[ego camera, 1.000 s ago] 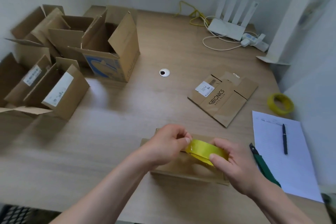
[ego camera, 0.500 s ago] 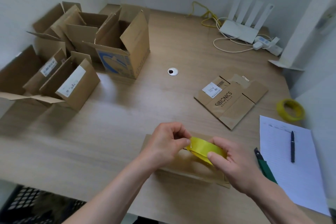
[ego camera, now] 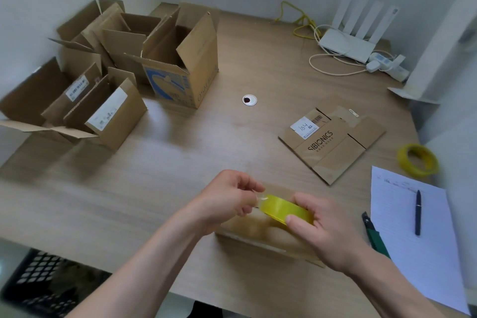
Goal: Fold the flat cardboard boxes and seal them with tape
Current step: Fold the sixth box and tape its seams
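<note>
A yellow tape roll (ego camera: 282, 208) hangs over a small cardboard box (ego camera: 260, 233) near the table's front edge. My right hand (ego camera: 326, 231) grips the roll from the right. My left hand (ego camera: 228, 197) pinches the loose tape end at the roll's left side. The box is mostly hidden under both hands. A flat cardboard box printed SIBIONICS (ego camera: 331, 141) lies to the right of the middle. Several folded boxes with open flaps (ego camera: 178, 64) stand at the back left.
A second yellow tape roll (ego camera: 416, 160) lies at the right edge. A paper sheet (ego camera: 402, 227) with a pen (ego camera: 417, 212) and a green cutter (ego camera: 375, 237) sit at the front right. A router with cables (ego camera: 347, 42) stands at the back right. A black crate (ego camera: 38, 284) sits below the table.
My left hand's fingers have shifted on the roll's left side and now pinch the tape end, pulled slightly away from the roll. The camera has tilted; the right hand keeps its grip.
</note>
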{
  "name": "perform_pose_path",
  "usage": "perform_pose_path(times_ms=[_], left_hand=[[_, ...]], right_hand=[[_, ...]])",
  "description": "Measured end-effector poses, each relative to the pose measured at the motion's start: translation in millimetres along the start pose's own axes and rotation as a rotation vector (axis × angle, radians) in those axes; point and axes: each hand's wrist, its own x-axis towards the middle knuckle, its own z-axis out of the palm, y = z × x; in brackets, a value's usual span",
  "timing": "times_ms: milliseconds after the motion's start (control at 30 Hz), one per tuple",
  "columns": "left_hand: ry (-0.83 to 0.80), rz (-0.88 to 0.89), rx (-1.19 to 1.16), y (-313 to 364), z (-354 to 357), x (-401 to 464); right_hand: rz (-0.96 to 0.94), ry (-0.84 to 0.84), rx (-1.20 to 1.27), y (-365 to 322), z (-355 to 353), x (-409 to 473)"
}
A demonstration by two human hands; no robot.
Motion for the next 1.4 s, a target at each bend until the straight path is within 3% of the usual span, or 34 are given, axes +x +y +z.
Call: perform_pose_path(times_ms=[267, 533, 667, 733, 900, 1133, 1233, 1400], left_hand=[[0.06, 0.065, 0.025, -9, -3, -4], [0.096, 0.077, -0.019, -19, -1, -3], [0.22, 0.033, -0.077, -28, -3, 1], [0.245, 0.007, -0.123, -32, -7, 3], [0.263, 0.027, -0.03, -33, -7, 8], [0.36, 0.026, 0.097, -50, -19, 9], [0.402, 0.022, 0.13, -54, -31, 12], [0.33, -0.037, 0.072, -58, -39, 17]], right_hand=[[0.032, 0.002, 0.11, 4, 5, 2], [0.066, 0.117, 0.51, 13, 15, 2], [0.058, 0.13, 0.666, 30, 26, -3], [0.057, 0.117, 0.621, 36, 36, -4], [0.11, 0.399, 0.356, 45, 59, 6], [0.015, 0.58, 0.196, 51, 68, 5], [-0.023, 0.556, 0.136, 47, 74, 9], [-0.043, 0.408, 0.217, 53, 79, 14]])
